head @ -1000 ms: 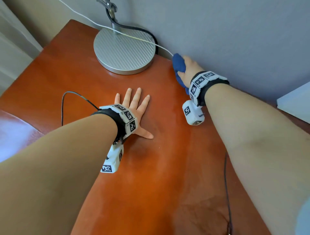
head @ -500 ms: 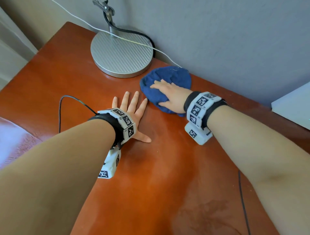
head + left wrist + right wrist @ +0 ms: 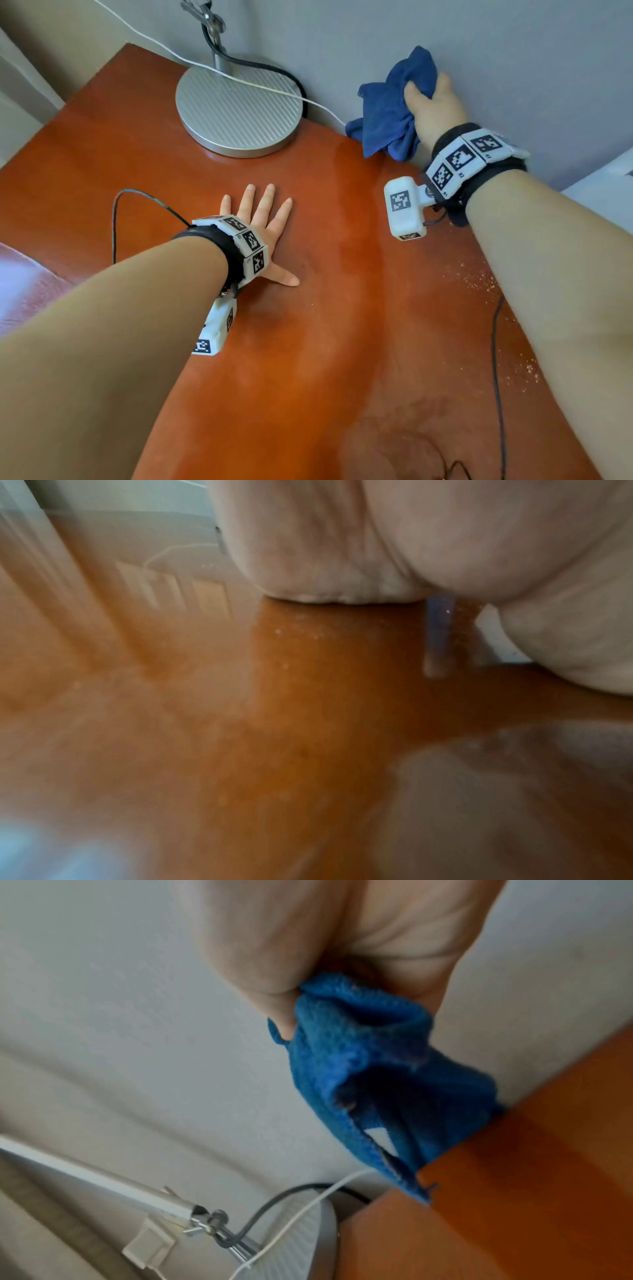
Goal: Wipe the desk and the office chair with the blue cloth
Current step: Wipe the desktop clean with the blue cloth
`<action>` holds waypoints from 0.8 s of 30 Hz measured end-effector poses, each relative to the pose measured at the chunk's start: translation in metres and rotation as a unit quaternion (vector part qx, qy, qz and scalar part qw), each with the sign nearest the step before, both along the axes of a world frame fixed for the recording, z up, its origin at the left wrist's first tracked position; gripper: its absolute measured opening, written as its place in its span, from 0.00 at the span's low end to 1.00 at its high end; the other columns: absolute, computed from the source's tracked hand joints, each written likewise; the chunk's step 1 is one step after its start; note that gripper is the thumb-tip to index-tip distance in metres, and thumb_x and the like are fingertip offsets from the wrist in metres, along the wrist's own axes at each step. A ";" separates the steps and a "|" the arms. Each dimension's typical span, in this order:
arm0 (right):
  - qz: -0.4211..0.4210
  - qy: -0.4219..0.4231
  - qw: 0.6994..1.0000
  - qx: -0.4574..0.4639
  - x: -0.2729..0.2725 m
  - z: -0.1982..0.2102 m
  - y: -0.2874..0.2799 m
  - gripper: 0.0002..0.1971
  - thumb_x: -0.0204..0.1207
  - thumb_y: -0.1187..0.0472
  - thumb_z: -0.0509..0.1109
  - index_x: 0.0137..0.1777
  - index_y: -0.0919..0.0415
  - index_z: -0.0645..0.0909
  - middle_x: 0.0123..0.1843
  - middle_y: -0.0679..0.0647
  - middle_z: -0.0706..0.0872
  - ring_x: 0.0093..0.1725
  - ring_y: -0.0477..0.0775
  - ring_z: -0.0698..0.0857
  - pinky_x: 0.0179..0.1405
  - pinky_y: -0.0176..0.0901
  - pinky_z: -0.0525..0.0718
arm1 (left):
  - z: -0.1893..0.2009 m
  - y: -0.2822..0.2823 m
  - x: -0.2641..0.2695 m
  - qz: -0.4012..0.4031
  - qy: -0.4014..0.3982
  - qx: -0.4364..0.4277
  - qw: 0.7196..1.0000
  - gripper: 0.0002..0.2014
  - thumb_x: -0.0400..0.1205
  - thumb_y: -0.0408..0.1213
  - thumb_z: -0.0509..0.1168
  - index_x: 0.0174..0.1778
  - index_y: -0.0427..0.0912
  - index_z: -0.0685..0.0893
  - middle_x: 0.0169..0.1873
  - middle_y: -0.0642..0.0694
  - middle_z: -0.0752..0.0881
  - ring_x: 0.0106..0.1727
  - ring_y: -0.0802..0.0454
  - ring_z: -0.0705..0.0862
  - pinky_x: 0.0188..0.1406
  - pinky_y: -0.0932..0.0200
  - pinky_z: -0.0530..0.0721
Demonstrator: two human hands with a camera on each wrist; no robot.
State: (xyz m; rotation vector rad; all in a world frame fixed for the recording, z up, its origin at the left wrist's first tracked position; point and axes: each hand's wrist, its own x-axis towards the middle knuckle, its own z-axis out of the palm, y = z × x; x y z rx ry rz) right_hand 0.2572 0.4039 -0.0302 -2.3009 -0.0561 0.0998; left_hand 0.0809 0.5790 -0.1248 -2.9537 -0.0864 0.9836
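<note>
We brace with our left hand (image 3: 262, 226), fingers spread flat on the worktop (image 3: 342, 308). Our right hand (image 3: 433, 109) clenches the cloth (image 3: 387, 116) by the wall, likely regathering it for another pass. The cloth is dark blue terry, bunched, its lower folds touching the worktop's back edge.

Right hand (image 3: 432, 109) fingers hidden inside bunched blue cloth (image 3: 390, 113)

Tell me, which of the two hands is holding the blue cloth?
The right hand, raised by the wall, grips the bunched blue cloth. The left hand lies flat on the desk, fingers spread, holding nothing.
</note>
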 end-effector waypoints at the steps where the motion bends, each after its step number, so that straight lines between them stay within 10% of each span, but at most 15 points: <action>1: 0.003 -0.010 1.000 0.004 -0.012 0.010 -0.007 0.18 0.84 0.52 0.57 0.69 0.60 0.67 0.53 0.49 0.81 0.50 0.49 0.80 0.39 0.31 0.71 | 0.000 0.000 0.000 -0.002 -0.006 -0.002 1.000 0.65 0.58 0.81 0.58 0.78 0.52 0.25 0.79 0.44 0.27 0.80 0.37 0.31 0.75 0.32 0.39; 4: 0.051 -0.028 0.998 -0.001 -0.057 0.030 -0.018 0.15 0.84 0.53 0.57 0.67 0.57 0.66 0.45 0.44 0.79 0.40 0.39 0.78 0.38 0.26 0.77 | 0.008 -0.001 -0.001 0.003 -0.019 -0.018 1.000 0.64 0.61 0.79 0.59 0.79 0.52 0.28 0.79 0.44 0.28 0.80 0.38 0.32 0.76 0.33 0.38; 8: 0.230 -0.033 0.968 -0.098 -0.138 0.035 -0.027 0.24 0.82 0.55 0.62 0.76 0.54 0.62 0.59 0.55 0.81 0.55 0.53 0.81 0.49 0.34 0.73 | 0.021 0.011 -0.020 0.035 -0.051 -0.061 0.996 0.50 0.76 0.63 0.62 0.82 0.48 0.37 0.81 0.43 0.35 0.81 0.40 0.35 0.79 0.40 0.38; 11: 0.431 -0.014 0.873 -0.228 -0.207 -0.001 -0.022 0.33 0.79 0.50 0.66 0.80 0.53 0.58 0.80 0.57 0.62 0.81 0.59 0.55 0.76 0.51 0.54 | 0.028 0.036 -0.046 0.094 -0.067 -0.036 0.993 0.41 0.82 0.52 0.60 0.83 0.46 0.42 0.82 0.43 0.38 0.82 0.39 0.36 0.79 0.41 0.41; 15: 0.559 0.023 0.732 -0.390 -0.264 -0.065 -0.008 0.36 0.80 0.39 0.55 0.81 0.41 0.38 0.84 0.51 0.36 0.81 0.62 0.33 0.76 0.72 0.39 | 0.027 0.046 -0.074 0.089 -0.064 0.006 0.994 0.34 0.85 0.51 0.54 0.83 0.48 0.43 0.82 0.44 0.40 0.82 0.39 0.36 0.79 0.39 0.42; 20: 0.527 -0.024 0.749 -0.401 -0.247 -0.087 -0.014 0.37 0.79 0.37 0.56 0.82 0.42 0.39 0.84 0.48 0.38 0.82 0.58 0.37 0.77 0.65 0.38 | 0.019 0.018 -0.087 0.094 -0.074 -0.020 0.993 0.31 0.86 0.54 0.49 0.83 0.52 0.44 0.82 0.45 0.41 0.82 0.40 0.38 0.79 0.39 0.41; 24: 0.372 0.013 0.858 -0.354 -0.189 -0.088 -0.030 0.38 0.78 0.47 0.63 0.83 0.49 0.46 0.84 0.54 0.45 0.82 0.61 0.44 0.78 0.60 0.46 | 0.015 -0.002 -0.084 0.103 -0.041 -0.015 0.994 0.33 0.85 0.58 0.45 0.82 0.52 0.39 0.82 0.44 0.36 0.82 0.41 0.36 0.79 0.39 0.40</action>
